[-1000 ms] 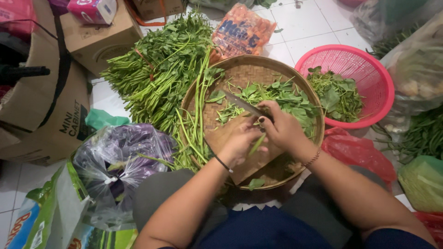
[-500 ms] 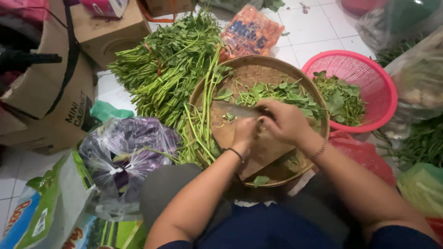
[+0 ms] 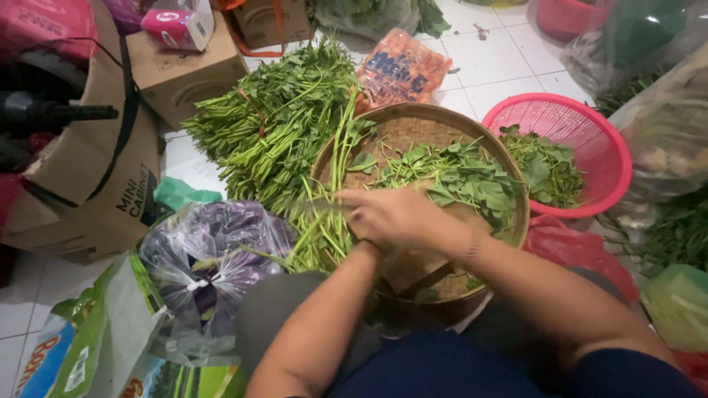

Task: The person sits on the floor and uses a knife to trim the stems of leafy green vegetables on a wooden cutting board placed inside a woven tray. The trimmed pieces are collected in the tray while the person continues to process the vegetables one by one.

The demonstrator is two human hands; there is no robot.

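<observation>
Both hands have shifted leftward over the woven tray point(image 3: 509, 184): the right hand point(image 3: 402, 214) now covers the left hand point(image 3: 361, 234), their grips untellable, beside blurred green stems point(image 3: 324, 221), plucked leaves point(image 3: 457, 180) remaining at tray centre.

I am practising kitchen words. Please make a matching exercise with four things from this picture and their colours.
Things:
1. basket
2. tray
3. box
4. stems

Colours:
a. green
b. pink
c. woven tan
d. plain brown

Pairs: 1-b, 2-c, 3-d, 4-a
</observation>
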